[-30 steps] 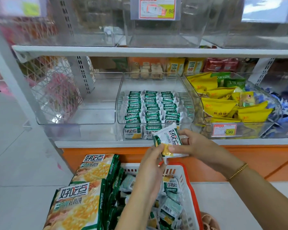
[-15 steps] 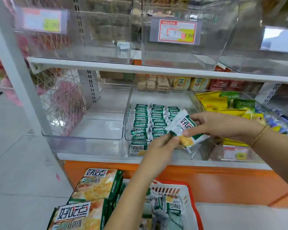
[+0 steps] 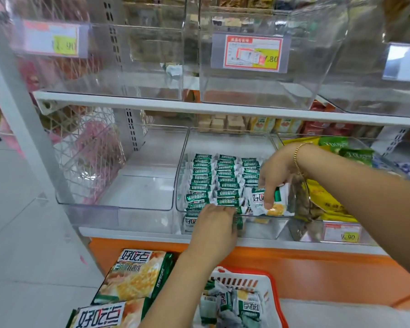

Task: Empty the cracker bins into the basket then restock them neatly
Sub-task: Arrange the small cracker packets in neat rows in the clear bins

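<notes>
A clear middle bin (image 3: 227, 138) on the lower shelf holds neat rows of green-and-white cracker packets (image 3: 205, 179). My right hand (image 3: 273, 176) pinches one cracker packet (image 3: 269, 201) low at the bin's front right corner. My left hand (image 3: 214, 227) lies over the bin's front rim, its fingers resting on the front packets of the rows. Below, a white basket with a red rim (image 3: 273, 286) holds several loose packets (image 3: 246, 308).
An empty clear bin (image 3: 149, 192) stands to the left, and a bin of yellow snack bags (image 3: 327, 202) to the right. Two large cracker bags (image 3: 137, 275) lie beside the basket. Empty clear bins (image 3: 258, 91) fill the upper shelf.
My right hand has carried the packet from above the basket forward and down into the middle bin's front right. My left hand let go of it and moved onto the front rows.
</notes>
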A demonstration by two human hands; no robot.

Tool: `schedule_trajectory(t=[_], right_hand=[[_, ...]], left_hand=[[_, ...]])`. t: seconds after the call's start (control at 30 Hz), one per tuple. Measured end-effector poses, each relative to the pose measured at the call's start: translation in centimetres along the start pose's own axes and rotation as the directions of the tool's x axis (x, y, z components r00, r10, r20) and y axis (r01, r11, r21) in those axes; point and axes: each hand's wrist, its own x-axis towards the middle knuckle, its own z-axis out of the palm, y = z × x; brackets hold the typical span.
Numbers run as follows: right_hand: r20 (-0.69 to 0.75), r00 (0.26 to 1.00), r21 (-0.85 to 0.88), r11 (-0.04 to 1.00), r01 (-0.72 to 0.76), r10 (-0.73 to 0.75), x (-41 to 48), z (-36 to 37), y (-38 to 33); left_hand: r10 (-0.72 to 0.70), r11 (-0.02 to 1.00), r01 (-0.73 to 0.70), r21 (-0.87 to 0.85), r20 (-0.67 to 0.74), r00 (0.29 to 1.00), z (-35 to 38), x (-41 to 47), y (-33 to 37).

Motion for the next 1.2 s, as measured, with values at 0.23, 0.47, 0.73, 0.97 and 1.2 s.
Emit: schedule_trajectory(t=[0.23,0.47,0.73,0.97,1.2], right_hand=[[-0.003,0.998,-0.014,0.998,0.063,-0.063,1.2,1.2,-0.7],[-0.242,0.957,-0.273,0.958,0.089,-0.159,0.8,4.2,-0.9],[-0.169,0.978,-0.133,0.986,0.100,-0.122,-0.3,3.1,-0.6],[-0.185,0.978,-0.218,0.975,0.052,-0.094,0.1,3.0,-1.0],[-0.201,0.971,-0.075,0.990,0.118,-0.130,0.6,3.8,-0.6]], left_hand=[[0.009,1.000,-0.009,-0.011,0.004,1.000,-0.1,-0.1,-0.2],[0.014,1.000,-0.014,-0.007,-0.020,1.000,0.2,-0.2,-0.2],[0.011,1.000,-0.012,-0.007,-0.047,0.999,0.3,-0.3,-0.1],[0.004,1.000,-0.006,-0.027,-0.056,0.998,0.3,-0.3,0.0],[0.008,0.999,-0.010,-0.039,-0.062,0.998,0.4,-0.4,0.0]])
